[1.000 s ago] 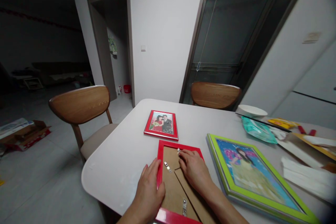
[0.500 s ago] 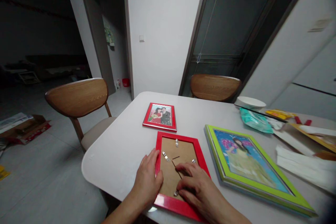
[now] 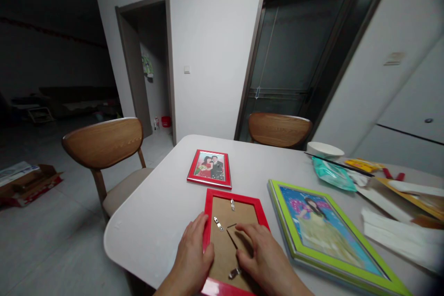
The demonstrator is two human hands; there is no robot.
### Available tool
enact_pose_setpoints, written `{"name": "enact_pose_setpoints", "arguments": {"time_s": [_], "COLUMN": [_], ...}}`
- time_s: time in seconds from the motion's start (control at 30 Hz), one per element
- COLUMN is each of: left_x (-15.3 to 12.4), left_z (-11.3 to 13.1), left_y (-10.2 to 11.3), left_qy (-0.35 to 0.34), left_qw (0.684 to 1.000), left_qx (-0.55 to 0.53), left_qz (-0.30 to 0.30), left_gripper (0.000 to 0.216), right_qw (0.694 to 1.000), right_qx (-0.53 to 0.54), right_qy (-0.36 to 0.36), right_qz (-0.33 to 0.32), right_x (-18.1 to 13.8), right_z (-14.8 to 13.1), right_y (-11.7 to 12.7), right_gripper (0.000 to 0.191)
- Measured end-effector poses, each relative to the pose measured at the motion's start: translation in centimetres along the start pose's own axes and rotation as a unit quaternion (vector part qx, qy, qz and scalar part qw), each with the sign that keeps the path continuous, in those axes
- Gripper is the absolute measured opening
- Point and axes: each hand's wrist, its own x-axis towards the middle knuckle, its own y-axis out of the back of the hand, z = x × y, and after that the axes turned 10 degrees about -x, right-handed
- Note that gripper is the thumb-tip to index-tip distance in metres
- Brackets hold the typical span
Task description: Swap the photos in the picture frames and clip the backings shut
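Observation:
A red picture frame [image 3: 231, 196] lies face down on the white table [image 3: 163, 208], its brown backing board and small metal clips showing. My left hand [image 3: 192, 253] rests flat on the frame's left edge, fingers stretched out. My right hand [image 3: 262, 254] lies on the backing board over the fold-out stand, fingers slightly bent and pressing down, close to a metal clip [image 3: 235, 272] at the near edge. Neither hand grips anything.
A small red-framed photo [image 3: 210, 168] lies face up beyond. A large green-framed picture [image 3: 322, 231] lies to the right. Farther right are a teal wipes pack [image 3: 331, 173], a white bowl [image 3: 325, 149] and white papers [image 3: 398, 236]. Two wooden chairs [image 3: 104, 143] stand at the table.
My right hand went from the frame's top clip down to its near edge, then back a little onto the stand. My left hand stayed on the left edge. The camera shifted slightly.

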Motion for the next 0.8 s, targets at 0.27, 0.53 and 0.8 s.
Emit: {"name": "enact_pose_setpoints", "arguments": {"time_s": [0.27,0.53,0.8], "left_x": [1.3,1.3,1.2], "left_z": [3.4,-0.5,-4.9], "left_y": [1.4,8.0,10.8], "left_qy": [0.079,0.206,0.196], "left_qw": [0.961,0.902,0.959], "left_qx": [-0.262,-0.373,-0.183], "left_qz": [0.035,0.062,0.093], "left_gripper": [0.018,0.022,0.022], "right_qw": [0.998,0.997,0.983], "right_qx": [0.035,-0.036,-0.143], "right_qy": [0.024,-0.029,-0.110], "right_qz": [0.052,0.066,-0.037], "right_x": [0.1,-0.9,-0.8], "right_z": [-2.6,2.0,2.9], "right_y": [2.8,2.7,0.9], "right_gripper": [0.031,0.036,0.049]}}
